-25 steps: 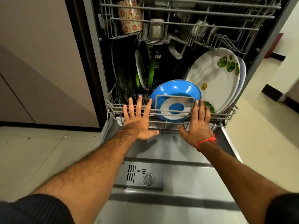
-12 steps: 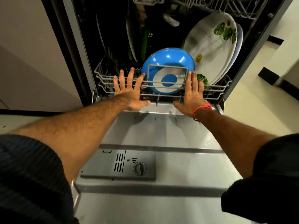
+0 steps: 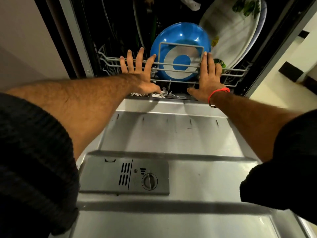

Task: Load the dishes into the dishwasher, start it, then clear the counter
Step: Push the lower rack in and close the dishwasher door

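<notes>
The dishwasher's grey wire lower rack (image 3: 236, 71) sits inside the dark tub. My left hand (image 3: 139, 73) presses flat against the rack's front rail, fingers spread and straight. My right hand (image 3: 208, 78), with a red thread at the wrist, presses flat on the rail to the right. Between them a blue bowl (image 3: 180, 40) stands on edge behind the rack's wire handle. A large white plate with green leaf print (image 3: 229, 31) leans at the right, and thin plates (image 3: 139, 26) stand on edge at the left.
The open dishwasher door (image 3: 171, 134) lies flat below my arms, with its detergent dispenser (image 3: 123, 176) near me. A cabinet panel (image 3: 25, 40) is at the left. Tiled floor (image 3: 283, 79) and a dark skirting block lie to the right.
Both hands have pushed the lower rack deeper into the tub. More of the door's inner face shows between the rack and me, and the upper rack has left the view.
</notes>
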`<action>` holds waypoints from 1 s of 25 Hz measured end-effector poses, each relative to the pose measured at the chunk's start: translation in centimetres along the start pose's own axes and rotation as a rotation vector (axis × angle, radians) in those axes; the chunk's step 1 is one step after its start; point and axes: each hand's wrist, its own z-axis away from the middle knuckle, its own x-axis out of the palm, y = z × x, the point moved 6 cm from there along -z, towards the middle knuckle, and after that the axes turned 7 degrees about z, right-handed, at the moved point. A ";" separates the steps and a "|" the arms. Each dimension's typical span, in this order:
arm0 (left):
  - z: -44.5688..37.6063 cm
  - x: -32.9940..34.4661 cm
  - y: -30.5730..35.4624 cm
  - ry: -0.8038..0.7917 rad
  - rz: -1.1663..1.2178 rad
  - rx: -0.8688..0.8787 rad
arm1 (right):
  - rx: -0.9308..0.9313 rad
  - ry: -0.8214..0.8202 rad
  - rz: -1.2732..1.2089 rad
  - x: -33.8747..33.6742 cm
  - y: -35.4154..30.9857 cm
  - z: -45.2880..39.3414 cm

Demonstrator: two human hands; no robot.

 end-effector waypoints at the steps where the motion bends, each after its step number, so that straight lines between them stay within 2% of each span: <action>1: -0.3 0.2 0.0 0.011 -0.017 0.002 | 0.006 0.014 0.012 0.1 -0.1 0.0; 6: -0.8 0.8 0.0 0.043 -0.072 -0.007 | -0.013 0.057 0.071 -0.1 -0.5 0.4; 14: -0.9 0.9 0.1 -0.001 -0.094 -0.032 | 0.005 -0.008 0.020 0.1 0.0 0.1; 25: -0.7 0.8 0.2 -0.004 -0.061 0.025 | 0.022 0.017 0.055 0.3 0.3 -0.2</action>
